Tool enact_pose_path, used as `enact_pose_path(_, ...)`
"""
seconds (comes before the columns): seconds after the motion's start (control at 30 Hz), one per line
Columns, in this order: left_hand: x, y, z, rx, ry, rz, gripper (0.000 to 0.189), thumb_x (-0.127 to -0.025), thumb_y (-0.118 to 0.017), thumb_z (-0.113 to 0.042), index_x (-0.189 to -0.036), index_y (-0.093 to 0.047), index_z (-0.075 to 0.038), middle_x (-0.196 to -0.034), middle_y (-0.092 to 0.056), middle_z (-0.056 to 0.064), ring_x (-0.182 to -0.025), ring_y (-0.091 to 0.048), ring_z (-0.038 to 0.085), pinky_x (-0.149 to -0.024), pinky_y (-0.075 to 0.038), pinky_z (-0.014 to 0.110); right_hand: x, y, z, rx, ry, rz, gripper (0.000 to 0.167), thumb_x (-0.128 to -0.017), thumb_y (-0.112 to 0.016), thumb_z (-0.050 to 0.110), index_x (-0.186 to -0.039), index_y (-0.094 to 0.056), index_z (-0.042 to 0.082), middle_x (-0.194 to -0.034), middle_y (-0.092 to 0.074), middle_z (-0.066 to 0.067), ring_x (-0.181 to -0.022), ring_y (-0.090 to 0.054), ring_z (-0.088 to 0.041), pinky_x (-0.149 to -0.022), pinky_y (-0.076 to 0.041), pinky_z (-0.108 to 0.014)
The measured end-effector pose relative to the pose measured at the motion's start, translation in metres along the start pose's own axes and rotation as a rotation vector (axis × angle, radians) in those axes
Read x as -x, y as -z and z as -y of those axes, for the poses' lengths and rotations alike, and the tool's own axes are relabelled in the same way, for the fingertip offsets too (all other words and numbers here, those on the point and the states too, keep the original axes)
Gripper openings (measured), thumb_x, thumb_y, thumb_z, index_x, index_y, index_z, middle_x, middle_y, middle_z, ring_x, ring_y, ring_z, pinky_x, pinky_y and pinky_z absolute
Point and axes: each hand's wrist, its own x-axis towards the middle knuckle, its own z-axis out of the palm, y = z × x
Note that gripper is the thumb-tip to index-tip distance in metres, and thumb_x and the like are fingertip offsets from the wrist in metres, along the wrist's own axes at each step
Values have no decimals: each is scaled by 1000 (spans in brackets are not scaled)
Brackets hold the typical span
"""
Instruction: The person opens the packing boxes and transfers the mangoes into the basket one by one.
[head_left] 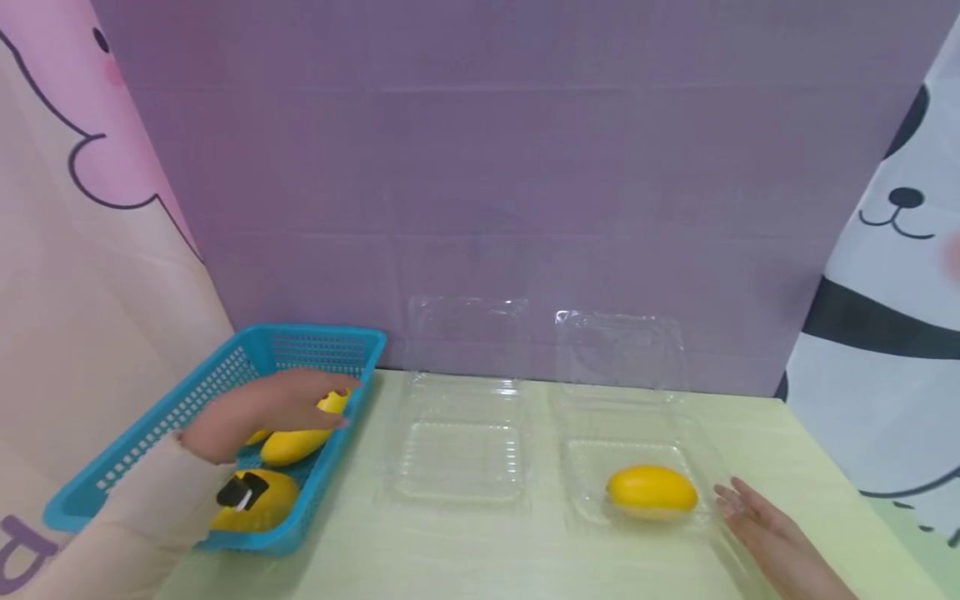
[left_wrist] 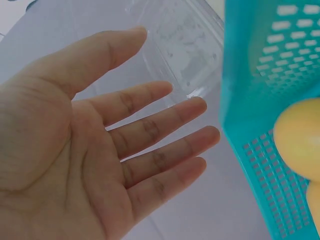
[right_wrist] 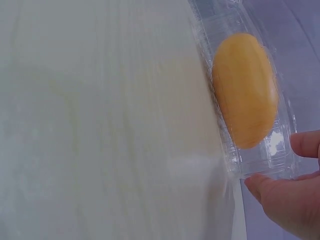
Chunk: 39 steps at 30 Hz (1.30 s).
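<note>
My left hand (head_left: 273, 408) hovers over the blue basket (head_left: 307, 517), palm bare and fingers spread straight in the left wrist view. Below it in the basket lie several yellow mangoes, one mango (head_left: 292, 447) partly hidden by the hand. Nearer the front sits a mango (head_left: 273, 500) with a black-and-white patch on it. Another yellow mango (head_left: 651, 492) lies in the base of the right clear plastic container (head_left: 588, 504). My right hand (head_left: 780, 533) pinches that container's edge between thumb and fingers, close to the mango's end (right_wrist: 245, 90).
A second clear plastic container (head_left: 461, 496) stands with its lid raised between the basket and the right container. Behind the pale table (head_left: 450, 550) hangs a purple cloth (head_left: 487, 192). Curtains with cartoon figures flank both sides.
</note>
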Motion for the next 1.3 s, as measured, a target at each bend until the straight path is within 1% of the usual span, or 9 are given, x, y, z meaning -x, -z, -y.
enact_pose_path(0.13, -4, -1, -9, -10, -5, -5, 58, -92, -60, -31, -138, -44, -1, -132, -53, 19, -120, -49, 39, -97, -42, 54, -1, 0, -1, -3, 25, -1, 97, -91, -36, 66, -148, 10, 4, -154, -6, -21, -138, -6, -48, -101, -17, -68)
enact_pose_path(0.33, -9, -3, -18, -24, -48, -25, 54, -93, -58, -28, -137, -45, -1, -137, -49, 18, -126, -44, 38, -101, -38, 53, -2, -2, 0, 10, 34, -4, 97, -91, -35, 66, -148, 9, 2, -154, -7, -22, -137, -7, -48, -101, -17, -68)
enact_pose_path(0.53, -18, -2, -29, -24, -60, -15, 50, -95, -55, -27, -137, -46, -2, -136, -51, 14, -122, -49, 34, -100, -41, 50, 0, -1, -2, -4, 49, -7, 95, -92, -36, 64, -148, 11, 2, -153, -6, -23, -138, -6, -47, -102, -16, -68)
enact_pose_path(0.63, -24, -2, -37, -6, -59, -11, 47, -96, -55, -25, -136, -48, -3, -134, -53, 12, -121, -50, 33, -99, -42, 49, 0, 0, -3, -22, 35, -4, 95, -92, -37, 63, -148, 11, 3, -154, -6, -22, -138, -5, -48, -102, -15, -68)
enact_pose_path(0.77, -32, -4, -48, 11, -58, 1, 44, -97, -52, -23, -137, -48, -5, -134, -53, 11, -122, -49, 31, -100, -41, 48, 0, 1, -3, -15, 10, -4, 96, -91, -36, 65, -148, 11, 4, -154, -6, -21, -137, -4, -49, -100, -15, -70)
enact_pose_path(0.87, -39, -6, -53, 7, -67, 5, 42, -98, -50, -21, -137, -47, -5, -136, -52, 10, -123, -49, 30, -101, -41, 47, 0, 2, -4, -4, 15, -6, 97, -91, -36, 66, -148, 11, 3, -154, -6, -22, -137, -5, -49, -100, -16, -70)
enact_pose_path(1.03, -51, -8, -60, 20, -112, -6, 41, -99, -47, -18, -138, -46, -7, -137, -51, 9, -123, -50, 28, -100, -42, 44, 1, 3, -5, 0, 31, -10, 95, -92, -34, 65, -148, 10, 3, -154, -7, -21, -137, -6, -48, -101, -16, -69)
enact_pose_path(1.2, -58, -11, -67, 0, -170, -26, 39, -99, -46, -15, -136, -48, -4, -135, -53, 11, -122, -51, 29, -100, -43, 44, 1, 1, -4, 10, 48, -4, 96, -92, -35, 65, -148, 10, 2, -153, -8, -22, -137, -6, -48, -101, -17, -69)
enact_pose_path(1.3, -63, -14, -74, 10, -171, -18, 39, -99, -46, -15, -136, -48, -4, -135, -53, 10, -123, -50, 28, -102, -41, 43, 1, 0, -4, 13, 53, -9, 95, -92, -35, 64, -148, 10, 1, -153, -8, -23, -137, -8, -48, -101, -18, -68)
